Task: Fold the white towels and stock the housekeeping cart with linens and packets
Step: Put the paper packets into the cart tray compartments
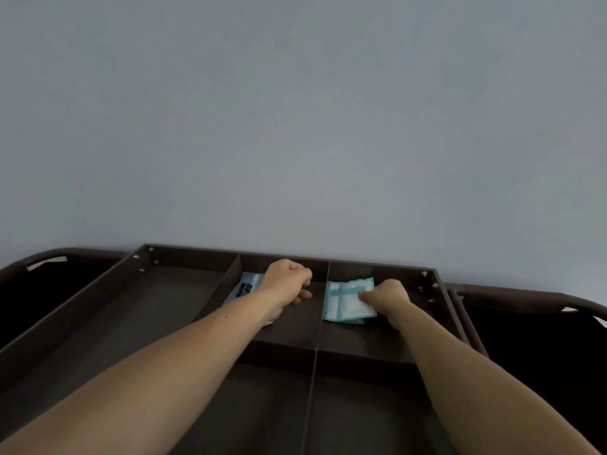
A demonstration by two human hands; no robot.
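Note:
The dark brown housekeeping cart's top tray (184, 254) is split by dividers into compartments. In the far right compartment lie teal-and-white packets (345, 298); my right hand (389, 298) rests on their right edge with fingers pinched on the top packet. In the far middle compartment a pale blue-and-white packet (246, 287) lies flat, partly hidden by my left wrist. My left hand (289, 280) hovers over that compartment, fingers curled loosely, nothing visibly held. No towels are in view.
A plain grey wall (295, 126) rises directly behind the cart. Dark handle bars (512, 295) curve out at the cart's left and right ends. The long left compartment (131, 310) and near compartments show bare dark floor.

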